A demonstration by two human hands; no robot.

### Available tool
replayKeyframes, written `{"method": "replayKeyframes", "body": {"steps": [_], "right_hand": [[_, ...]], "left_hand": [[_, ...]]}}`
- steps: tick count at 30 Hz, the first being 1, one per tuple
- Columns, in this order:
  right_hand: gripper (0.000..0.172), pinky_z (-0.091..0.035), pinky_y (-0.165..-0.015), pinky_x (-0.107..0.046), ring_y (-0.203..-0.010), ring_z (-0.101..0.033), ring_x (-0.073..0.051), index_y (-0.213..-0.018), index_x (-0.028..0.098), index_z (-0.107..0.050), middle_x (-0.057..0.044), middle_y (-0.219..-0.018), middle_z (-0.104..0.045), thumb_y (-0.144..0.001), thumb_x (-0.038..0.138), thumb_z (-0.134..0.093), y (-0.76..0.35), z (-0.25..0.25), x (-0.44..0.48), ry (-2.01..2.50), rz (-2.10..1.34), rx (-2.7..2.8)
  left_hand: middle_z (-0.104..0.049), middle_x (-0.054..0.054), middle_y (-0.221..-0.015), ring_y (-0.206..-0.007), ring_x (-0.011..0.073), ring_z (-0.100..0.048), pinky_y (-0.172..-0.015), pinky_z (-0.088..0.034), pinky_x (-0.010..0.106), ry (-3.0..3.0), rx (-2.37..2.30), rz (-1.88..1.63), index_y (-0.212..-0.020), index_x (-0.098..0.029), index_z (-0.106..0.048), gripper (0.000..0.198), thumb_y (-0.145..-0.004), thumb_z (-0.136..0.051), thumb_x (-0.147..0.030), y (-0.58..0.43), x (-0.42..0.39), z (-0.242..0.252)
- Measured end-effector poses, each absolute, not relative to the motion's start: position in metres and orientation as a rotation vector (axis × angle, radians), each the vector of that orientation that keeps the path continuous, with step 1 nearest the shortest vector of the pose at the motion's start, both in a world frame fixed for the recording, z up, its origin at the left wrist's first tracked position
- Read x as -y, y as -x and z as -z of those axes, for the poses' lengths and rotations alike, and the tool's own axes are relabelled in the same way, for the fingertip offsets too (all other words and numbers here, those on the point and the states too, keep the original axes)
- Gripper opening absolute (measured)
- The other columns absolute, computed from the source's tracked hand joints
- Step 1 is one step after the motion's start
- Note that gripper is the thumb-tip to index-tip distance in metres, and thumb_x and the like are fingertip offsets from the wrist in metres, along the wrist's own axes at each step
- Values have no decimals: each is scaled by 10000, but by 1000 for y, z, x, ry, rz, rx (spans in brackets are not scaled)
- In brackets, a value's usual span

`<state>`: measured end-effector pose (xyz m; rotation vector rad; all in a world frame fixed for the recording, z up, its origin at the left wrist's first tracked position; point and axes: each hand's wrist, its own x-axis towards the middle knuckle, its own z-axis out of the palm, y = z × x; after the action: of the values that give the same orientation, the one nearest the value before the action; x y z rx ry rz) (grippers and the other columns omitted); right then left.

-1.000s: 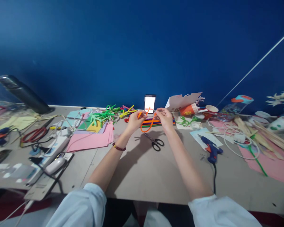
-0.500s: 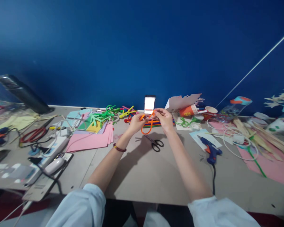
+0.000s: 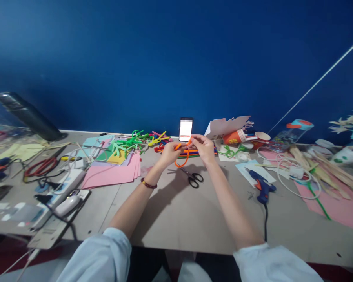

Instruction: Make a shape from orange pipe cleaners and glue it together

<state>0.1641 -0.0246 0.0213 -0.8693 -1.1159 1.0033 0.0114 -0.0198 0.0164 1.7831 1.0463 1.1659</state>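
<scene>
An orange pipe cleaner [image 3: 182, 163], bent into a hanging loop, is held up between my two hands above the table. My left hand [image 3: 170, 154] pinches it on one side, and my right hand [image 3: 204, 148] grips it near its upper end. Beneath the loop lies a pair of scissors [image 3: 194, 179] with black handles. Behind my hands is a row of coloured pipe cleaners [image 3: 182, 155], partly covered by them. A phone [image 3: 185, 129] with a lit screen stands upright against the blue wall.
Left of my hands are green twisted pipe cleaners [image 3: 135, 141], pink paper sheets [image 3: 111, 172] and a power strip [image 3: 61, 197]. On the right, a blue glue gun [image 3: 261, 186] lies with its cord over the table's front edge. Paper cups [image 3: 234, 137] lie farther back.
The orange loop has shifted very slightly, its hanging part now a little narrower and to the left. Both hands stay almost where they were.
</scene>
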Motion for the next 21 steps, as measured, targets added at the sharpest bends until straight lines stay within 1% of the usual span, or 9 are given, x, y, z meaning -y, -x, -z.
{"method": "replayKeyframes", "body": {"steps": [4, 8, 11, 14, 21], "right_hand": [[230, -591, -612, -300, -575, -653, -143, -851, 206, -711, 25, -583, -660, -677, 356, -714, -165, -20, 24, 879, -989, 1138], [256, -593, -647, -311, -583, -661, -147, -873, 204, -721, 24, -583, -669, -666, 355, -721, -165, -19, 23, 884, -1016, 1116], [269, -590, -650, -304, -572, -658, -139, -883, 199, -720, 25, -580, -672, -659, 347, -725, -164, -18, 23, 888, -1041, 1071], [295, -585, -648, -295, -559, -649, -126, -913, 201, -715, 29, -582, -671, -654, 343, -728, -163, -19, 24, 894, -1067, 1023], [265, -584, -661, -296, -576, -647, -126, -862, 197, -724, 24, -586, -668, -640, 339, -738, -162, -19, 25, 901, -1084, 998]], "left_hand": [[-724, 70, -888, -817, 196, -639, -698, -473, 262, -1826, -1041, -1164, -885, -163, -744, 196, -769, -592, -206, -10, 21, -18], [-727, 68, -917, -841, 197, -646, -740, -476, 275, -1876, -1049, -1178, -902, -175, -740, 208, -769, -580, -157, -10, 22, -18], [-724, 75, -935, -850, 200, -646, -738, -479, 279, -1881, -1048, -1185, -913, -176, -735, 210, -778, -575, -159, -10, 20, -16], [-723, 71, -927, -823, 190, -646, -728, -480, 277, -1883, -1046, -1189, -920, -174, -732, 212, -781, -573, -161, -10, 19, -15], [-718, 56, -848, -749, 166, -623, -667, -452, 253, -1929, -1067, -1192, -886, -171, -732, 191, -787, -569, -157, -10, 23, -21]]}}
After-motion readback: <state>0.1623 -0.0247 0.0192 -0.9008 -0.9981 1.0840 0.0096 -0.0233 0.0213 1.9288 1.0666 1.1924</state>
